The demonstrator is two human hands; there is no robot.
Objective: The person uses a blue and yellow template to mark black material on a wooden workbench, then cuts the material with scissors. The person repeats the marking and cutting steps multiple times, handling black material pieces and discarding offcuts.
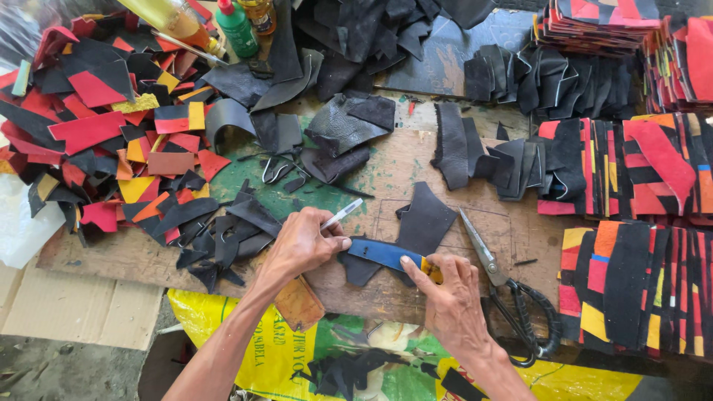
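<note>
On the worn wooden desk (445, 178), a blue leather strip with a yellow end (386, 254) lies across a flat black leather cut-out (425, 220), and everything else is easiest placed from that strip. The left hand (303, 243) sits at the strip's left end, fingers curled together around a thin white marking pen (342, 214) whose tip points up and away. The right hand (454, 293) is at the strip's right end, forefinger stretched flat and pressing down beside the yellow part.

The step looks like lining up and marking the strip against the black piece (a judgement, not something seen); the next move would call for a steady hold so the strip doesn't slip.

Just right of the strip lies one pair of black-handled scissors (512, 297). Far above the strip stand three bottles: one green (236, 28), one yellow (174, 21), one amber (260, 13). Scraps to the left are too many to count.
</note>
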